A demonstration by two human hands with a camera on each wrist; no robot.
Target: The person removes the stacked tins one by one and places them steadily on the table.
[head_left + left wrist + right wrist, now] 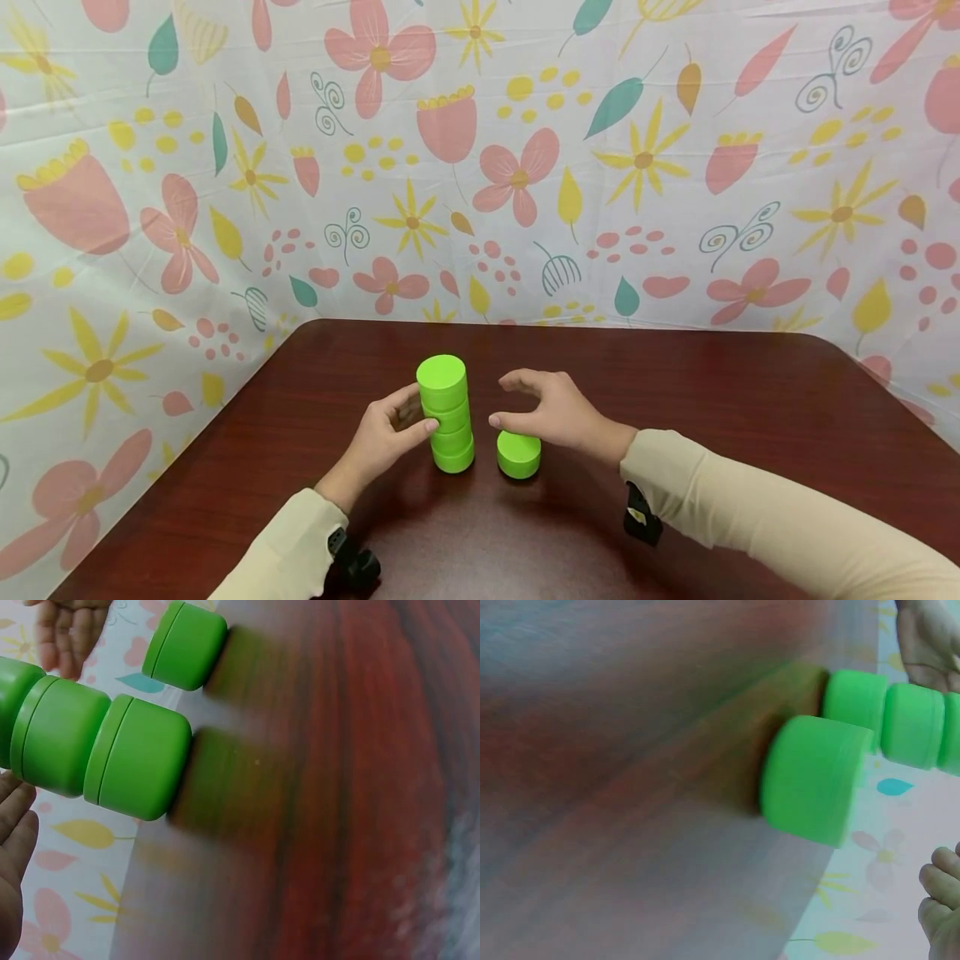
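Observation:
Several bright green, round lidded jars stand in a stack (450,417) on the table, the top one slightly offset to the left. My left hand (382,433) is loosely cupped at the stack's left side. Its thumb tip overlaps the front of the stack, and its fingers reach behind it. One more green jar (519,456) of the same kind stands alone to the right of the stack. Over and just behind that jar is my right hand (562,410), thumb and fingers spread wide with nothing between them. In the left wrist view, the lowest stacked jar (139,757) shows a lid seam.
A dark red-brown wooden table (637,367) with a glossy surface lies under everything. Behind it and at the sides hangs a white cloth (517,275) printed with flowers and leaves. Black straps with small devices sit at both wrists, over beige sleeves (750,500).

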